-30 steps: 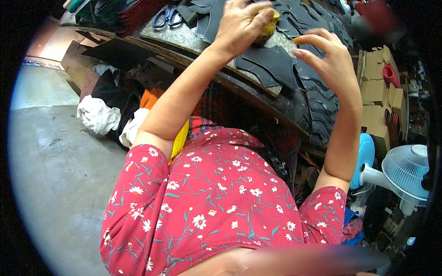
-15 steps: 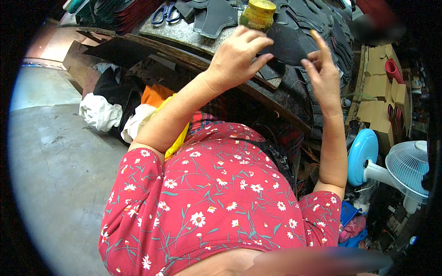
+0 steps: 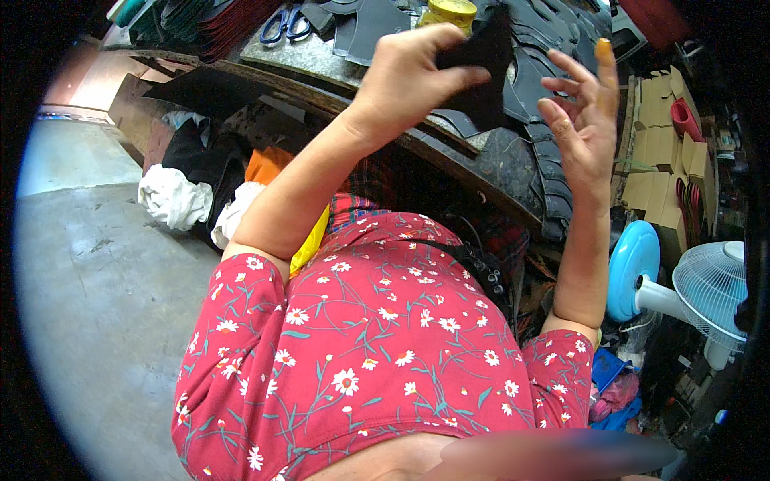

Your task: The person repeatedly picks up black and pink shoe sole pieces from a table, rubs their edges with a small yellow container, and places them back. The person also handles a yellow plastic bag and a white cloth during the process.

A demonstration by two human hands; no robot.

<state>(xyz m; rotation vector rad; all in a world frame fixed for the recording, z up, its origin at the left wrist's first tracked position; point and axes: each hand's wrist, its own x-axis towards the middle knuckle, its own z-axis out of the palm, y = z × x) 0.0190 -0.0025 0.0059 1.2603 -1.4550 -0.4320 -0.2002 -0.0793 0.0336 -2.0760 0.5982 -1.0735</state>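
Observation:
Between the thumb and fingers of my left hand point(image 3: 401, 80), a flat black cut piece point(image 3: 488, 72), perhaps leather or fabric, is held up and tilted above the table edge. My right hand point(image 3: 584, 124) is raised to the right of it, apart from the piece, with its fingers spread and nothing in them. Its index fingertip is coated in something yellow. Behind the piece stands a yellow jar point(image 3: 451, 11), partly hidden. Overlapping rows of dark cut pieces point(image 3: 536, 90) lie to the right, and more dark pieces point(image 3: 370, 34) rest on a speckled grey slab point(image 3: 325, 68).
Blue-handled scissors point(image 3: 285, 26) lie at the back left beside stacked dark red sheets point(image 3: 228, 28). White cloth point(image 3: 175, 196) and an orange bundle point(image 3: 269, 164) sit below the table. At right are cardboard boxes point(image 3: 654, 152) and a blue-and-white fan point(image 3: 710, 289).
The black piece has come up and turned, now showing a darker face. My left hand has moved slightly nearer to me; my right hand has moved right, its fingers opening.

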